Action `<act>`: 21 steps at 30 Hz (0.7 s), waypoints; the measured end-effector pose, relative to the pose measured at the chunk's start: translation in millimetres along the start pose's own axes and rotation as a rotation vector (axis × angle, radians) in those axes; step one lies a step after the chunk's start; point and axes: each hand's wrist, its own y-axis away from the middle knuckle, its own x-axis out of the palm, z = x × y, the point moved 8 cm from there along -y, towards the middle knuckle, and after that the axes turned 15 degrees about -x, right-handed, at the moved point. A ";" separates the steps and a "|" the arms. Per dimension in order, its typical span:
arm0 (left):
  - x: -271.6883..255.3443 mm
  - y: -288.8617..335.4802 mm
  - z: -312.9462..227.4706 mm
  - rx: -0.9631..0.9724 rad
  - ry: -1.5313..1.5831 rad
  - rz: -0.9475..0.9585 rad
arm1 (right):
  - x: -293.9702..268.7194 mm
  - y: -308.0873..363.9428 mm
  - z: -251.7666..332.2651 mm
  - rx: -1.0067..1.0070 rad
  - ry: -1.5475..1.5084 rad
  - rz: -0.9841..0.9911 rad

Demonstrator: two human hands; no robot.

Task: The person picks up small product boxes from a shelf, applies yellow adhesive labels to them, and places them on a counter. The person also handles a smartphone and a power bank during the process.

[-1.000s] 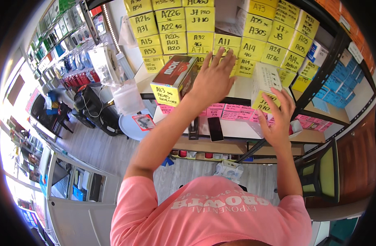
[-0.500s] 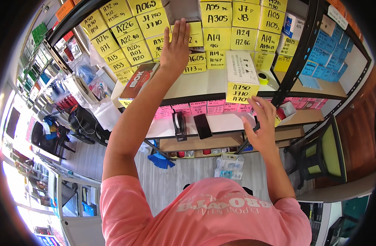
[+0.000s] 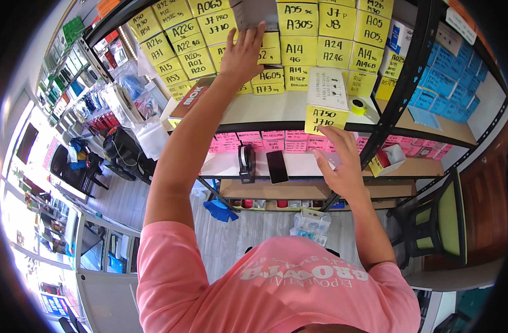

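My left hand (image 3: 242,60) reaches up to a wall of yellow-labelled boxes, its fingers apart over the top of one yellow-fronted box (image 3: 270,49) below a gap in the stack. The hand hides part of that box. My right hand (image 3: 344,166) has its fingers spread at the lower front of a single box with a white top and yellow front (image 3: 326,91). This box sits at the shelf's front edge, and the fingertips seem to touch it. Whether they bear any of its weight I cannot tell.
A red box (image 3: 194,95) lies left on the white shelf; a yellow tape roll (image 3: 357,106) lies right. On the lower shelf are a black tape-dispenser-like object (image 3: 247,162), a dark phone (image 3: 277,167) and pink-labelled boxes (image 3: 295,141). A green chair (image 3: 445,216) stands right.
My left hand's fingers have spread and bent at the yellow box, where they lay flatter and closer together. My right hand has shifted slightly left along the single box's lower front. The view has shifted a little.
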 end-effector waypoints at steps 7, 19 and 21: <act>-73.6 49.7 6.3 0.042 0.233 -0.051 | 21.4 -3.3 -11.3 0.019 -0.091 0.097; -134.6 181.2 32.1 0.039 0.385 -0.066 | 127.2 -21.3 -13.5 0.549 -1.304 0.006; -138.5 205.1 34.7 0.025 0.336 -0.100 | 128.9 -24.2 13.8 0.673 -1.621 -0.025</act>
